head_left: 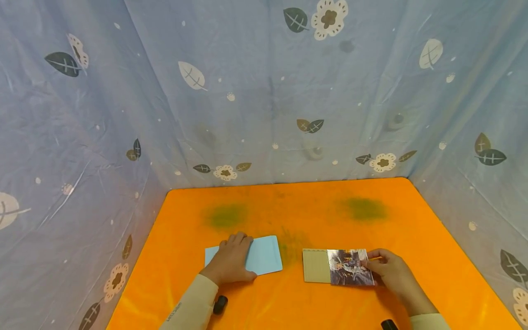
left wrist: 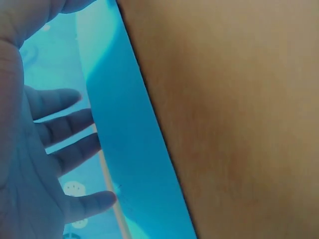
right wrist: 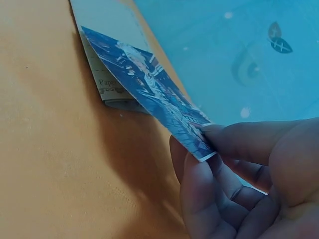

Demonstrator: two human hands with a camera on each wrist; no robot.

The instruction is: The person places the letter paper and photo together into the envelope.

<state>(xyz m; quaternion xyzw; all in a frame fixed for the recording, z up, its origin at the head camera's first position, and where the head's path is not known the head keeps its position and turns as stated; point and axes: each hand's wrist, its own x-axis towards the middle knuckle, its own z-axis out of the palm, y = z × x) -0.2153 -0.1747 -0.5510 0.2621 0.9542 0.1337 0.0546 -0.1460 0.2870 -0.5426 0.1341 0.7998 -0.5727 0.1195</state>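
Observation:
A light blue rectangular paper item (head_left: 266,254) lies flat on the orange tabletop, its exact kind unclear. Across its left part rests my left hand (head_left: 233,259), the thumb at the near edge. In the left wrist view, the fingers (left wrist: 75,154) look spread and mostly straight, their tips at the blue edge. My right hand (head_left: 389,270) pinches the right end of a glossy picture card (head_left: 350,268) between thumb and fingers. That card slants over a beige paper pad (head_left: 316,266), covering its right part; printed lettering partly shows on the pad in the right wrist view.
The orange tabletop (head_left: 288,206) has two dark greenish patches near the back. Blue curtains (head_left: 268,91) with leaves and flowers enclose its back and sides. A small black object (head_left: 220,305) sits by the left sleeve, and another black piece (head_left: 389,325) by the right wrist.

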